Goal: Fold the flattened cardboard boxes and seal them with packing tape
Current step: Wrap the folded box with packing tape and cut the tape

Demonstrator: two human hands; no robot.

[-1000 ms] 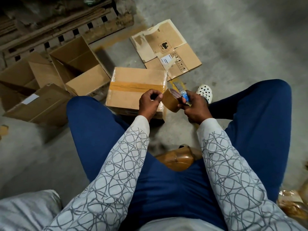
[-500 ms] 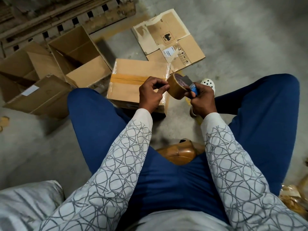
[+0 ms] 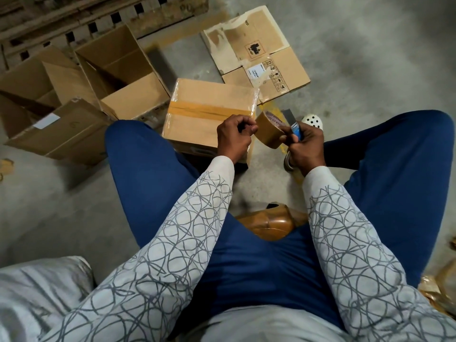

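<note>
A closed cardboard box (image 3: 204, 112) sits on the floor between my knees, a strip of brown tape across its top. My right hand (image 3: 304, 146) grips a brown packing tape roll (image 3: 267, 130) together with a small blue-handled cutter (image 3: 294, 128), just right of the box's near corner. My left hand (image 3: 234, 139) is curled, its thumb and fingers pinched at the roll's left edge over the box's corner; the tape end itself is too small to make out. A flattened, torn cardboard box (image 3: 256, 53) lies on the floor beyond.
Open boxes (image 3: 118, 70) and another cardboard box (image 3: 56, 129) lie at the left by a wooden pallet (image 3: 81, 18). A brown taped bundle (image 3: 266, 224) sits between my legs. White fabric (image 3: 37, 292) lies at lower left. My foot in a white clog (image 3: 312, 120) is beside the roll.
Both hands with the tape roll rose slightly, then stayed near the box's right corner. The roll turned in my right hand; my left fingers closed at its edge.
</note>
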